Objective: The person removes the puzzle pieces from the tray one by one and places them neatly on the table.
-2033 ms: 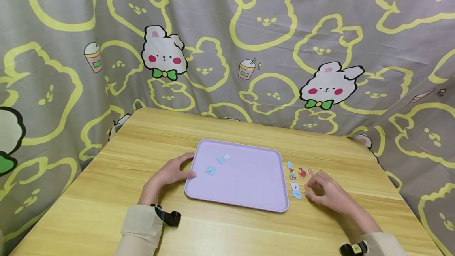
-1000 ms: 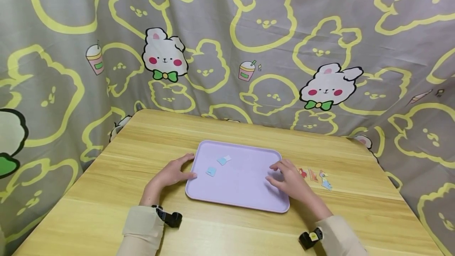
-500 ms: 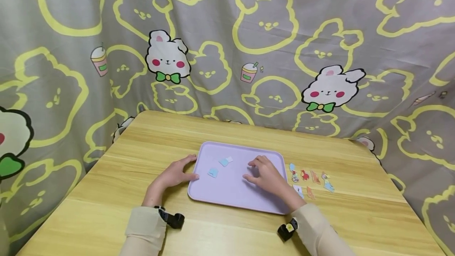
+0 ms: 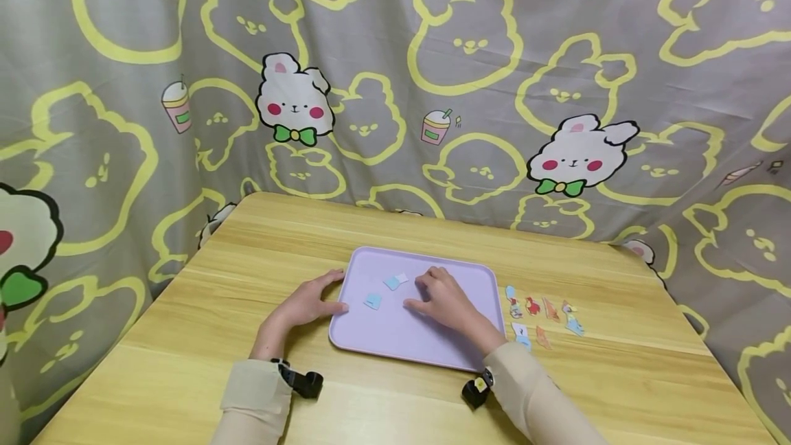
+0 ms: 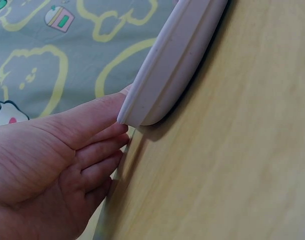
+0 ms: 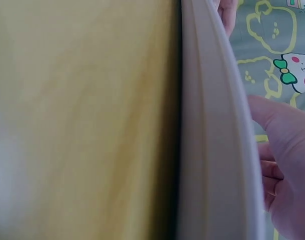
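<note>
A lilac tray (image 4: 383, 335) lies on the wooden table. Two pale blue cut-out pieces are on it: one piece (image 4: 373, 301) toward the left side, another piece with a white corner (image 4: 396, 282) farther back. My left hand (image 4: 304, 304) rests against the tray's left rim, thumb and index fingertips at the edge; the left wrist view shows its fingers (image 5: 100, 152) fairly straight beside the rim. Over the middle of the tray is my right hand (image 4: 450, 301), fingers loosely bent, fingertips just right of the white-cornered piece. Nothing shows between its fingers. The tray wall hides part of it in the right wrist view.
Right of the tray lie several small paper pieces, among them a red one (image 4: 533, 305), an orange one (image 4: 550, 308), a blue-and-yellow one (image 4: 572, 318) and a white-and-blue one (image 4: 522, 335). A patterned curtain (image 4: 371, 177) hangs behind the table (image 4: 296, 218).
My right hand has left an orange piece among those at the right and moved left across the tray toward the blue pieces. The left hand has stayed at the rim.
</note>
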Tool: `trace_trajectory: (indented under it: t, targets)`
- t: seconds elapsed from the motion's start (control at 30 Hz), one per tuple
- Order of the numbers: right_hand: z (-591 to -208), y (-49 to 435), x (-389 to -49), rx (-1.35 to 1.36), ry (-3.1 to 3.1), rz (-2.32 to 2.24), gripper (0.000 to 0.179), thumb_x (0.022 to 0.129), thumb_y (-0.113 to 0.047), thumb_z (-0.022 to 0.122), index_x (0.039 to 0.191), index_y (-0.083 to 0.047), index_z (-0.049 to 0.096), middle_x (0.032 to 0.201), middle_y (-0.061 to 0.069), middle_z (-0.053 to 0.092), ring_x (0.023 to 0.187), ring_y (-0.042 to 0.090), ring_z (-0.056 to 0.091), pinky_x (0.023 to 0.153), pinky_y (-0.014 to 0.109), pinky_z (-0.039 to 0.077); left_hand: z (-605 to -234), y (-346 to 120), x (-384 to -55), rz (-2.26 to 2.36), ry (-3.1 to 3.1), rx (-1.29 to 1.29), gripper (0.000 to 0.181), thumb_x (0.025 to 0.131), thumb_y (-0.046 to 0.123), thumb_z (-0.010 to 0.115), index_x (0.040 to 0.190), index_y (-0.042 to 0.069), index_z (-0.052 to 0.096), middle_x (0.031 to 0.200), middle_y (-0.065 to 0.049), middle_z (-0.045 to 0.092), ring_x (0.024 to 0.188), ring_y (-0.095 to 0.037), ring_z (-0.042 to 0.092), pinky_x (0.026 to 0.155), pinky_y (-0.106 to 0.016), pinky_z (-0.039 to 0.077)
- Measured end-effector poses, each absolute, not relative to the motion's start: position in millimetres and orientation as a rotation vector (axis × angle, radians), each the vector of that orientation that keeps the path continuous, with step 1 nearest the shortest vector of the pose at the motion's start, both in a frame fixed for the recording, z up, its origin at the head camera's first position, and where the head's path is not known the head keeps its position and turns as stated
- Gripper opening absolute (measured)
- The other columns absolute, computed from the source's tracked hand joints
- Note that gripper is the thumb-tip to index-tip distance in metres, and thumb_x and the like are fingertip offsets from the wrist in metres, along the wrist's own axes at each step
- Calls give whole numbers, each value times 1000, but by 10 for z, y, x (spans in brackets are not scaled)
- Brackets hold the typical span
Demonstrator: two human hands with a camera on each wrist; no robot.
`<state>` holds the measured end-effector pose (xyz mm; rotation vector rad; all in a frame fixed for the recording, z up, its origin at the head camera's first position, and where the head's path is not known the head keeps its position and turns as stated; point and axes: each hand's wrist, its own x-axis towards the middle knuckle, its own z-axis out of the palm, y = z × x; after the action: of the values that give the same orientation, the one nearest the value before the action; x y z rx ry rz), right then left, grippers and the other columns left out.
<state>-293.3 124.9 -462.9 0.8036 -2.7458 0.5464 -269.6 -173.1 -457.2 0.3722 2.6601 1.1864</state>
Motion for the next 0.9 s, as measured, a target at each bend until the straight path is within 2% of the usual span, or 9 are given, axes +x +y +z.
trace_trajectory:
  t: [0.33,0.57,0.9]
  targets:
    - [-4625,1060,-3017,785,-2789,534,46,80,-41,79,103,-2,71,89,4,56,81,16,45,71,32,43,-4582,-1737,-2704,1201,2655,366,70,89,27,72,149,6,41,158,-20,33,147,-42,27,121,-58,24]
    - [-4619,998,-3050,816,-2765,494,46,79,-41,80,102,-2,71,95,7,58,84,18,50,71,35,48,-4565,-1733,-2699,1203,2658,361,69,89,25,72,148,6,41,158,-20,34,147,-42,28,121,-58,25]
    - [-4653,916,-3115,795,-2754,462,41,80,-41,79,98,-5,70,94,5,60,88,21,58,75,37,53,-4564,-1736,-2701,1202,2654,352,70,89,26,71,149,7,41,158,-19,33,147,-41,28,122,-57,25]
